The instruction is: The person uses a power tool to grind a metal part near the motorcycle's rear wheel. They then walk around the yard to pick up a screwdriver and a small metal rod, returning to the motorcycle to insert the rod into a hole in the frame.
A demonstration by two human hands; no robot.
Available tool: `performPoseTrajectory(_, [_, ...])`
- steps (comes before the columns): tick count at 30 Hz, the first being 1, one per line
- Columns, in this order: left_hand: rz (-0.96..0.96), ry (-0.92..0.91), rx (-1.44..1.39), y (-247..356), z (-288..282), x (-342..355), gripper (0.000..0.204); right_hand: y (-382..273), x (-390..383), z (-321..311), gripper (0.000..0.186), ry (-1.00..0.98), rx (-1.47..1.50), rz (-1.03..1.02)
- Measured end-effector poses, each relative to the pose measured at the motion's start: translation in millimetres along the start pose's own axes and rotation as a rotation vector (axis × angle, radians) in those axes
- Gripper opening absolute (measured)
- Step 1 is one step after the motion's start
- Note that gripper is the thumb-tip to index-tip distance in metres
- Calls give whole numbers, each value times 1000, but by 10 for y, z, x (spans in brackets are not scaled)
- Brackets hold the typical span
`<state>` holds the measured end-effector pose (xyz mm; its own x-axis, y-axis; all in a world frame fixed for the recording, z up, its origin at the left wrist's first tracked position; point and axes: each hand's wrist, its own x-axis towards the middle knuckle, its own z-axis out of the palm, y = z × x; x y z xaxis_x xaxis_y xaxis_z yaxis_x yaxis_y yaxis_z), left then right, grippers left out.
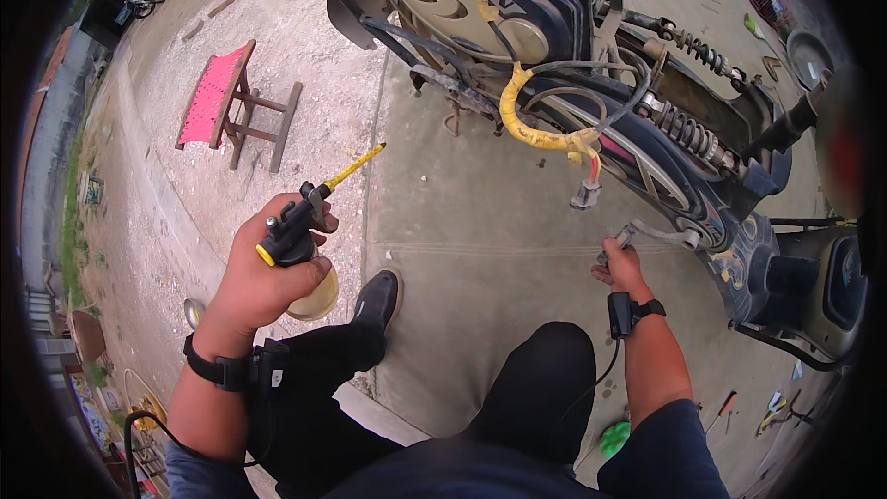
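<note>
My left hand point(268, 268) is closed around a black trigger-style spray tool point(294, 229) with a long yellow nozzle pointing up and right. Below that hand shows a round yellowish container point(317, 298); I cannot tell whether it joins the tool. At the right, my right hand point(621, 270) is closed on a grey plug-like piece point(625, 240), partly hidden by the fingers, beside a grey cable point(667, 235) running to a partly stripped dark scooter point(637, 129). A yellow-taped wire bundle point(522, 125) hangs from the scooter, ending in a loose connector point(586, 194) above my right hand.
A wooden stool with a pink woven seat point(214, 97) lies tipped on the gravel at upper left. Shock absorbers point(688, 132) stick out of the scooter. Lower right, a screwdriver point(725, 405) and pliers point(771, 414) lie on concrete near a green object point(613, 441).
</note>
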<state>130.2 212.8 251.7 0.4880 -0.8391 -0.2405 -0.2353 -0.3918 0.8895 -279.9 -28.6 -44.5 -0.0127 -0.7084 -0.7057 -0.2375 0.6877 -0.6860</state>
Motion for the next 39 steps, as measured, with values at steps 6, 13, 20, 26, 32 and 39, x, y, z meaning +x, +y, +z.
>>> performPoseTrajectory(6, [-16, 18, 6, -109, -90, -42, 51, 539, -117, -1632, 41, 221, -166, -83])
performPoseTrajectory(13, [77, 22, -24, 26, -32, 110, 52, -683, -1603, -2265, 58, -92, 284, -174])
performPoseTrajectory(20, [74, 49, -20, -39, -50, 37, 54, -1007, -1276, -254, 55, -396, 482, -139])
performPoseTrajectory(26, [74, 98, -33, -121, -140, 2, 57, -885, -1002, -97, 36, -527, 439, -90])
performPoseTrajectory(32, [99, 106, -23, -89, -43, 52, 57, -938, -1068, -3, 35, -417, 417, -96])
performPoseTrajectory(39, [114, 97, 23, -70, 22, 158, 57, -12, -52, 8, 42, -158, 3, -19])
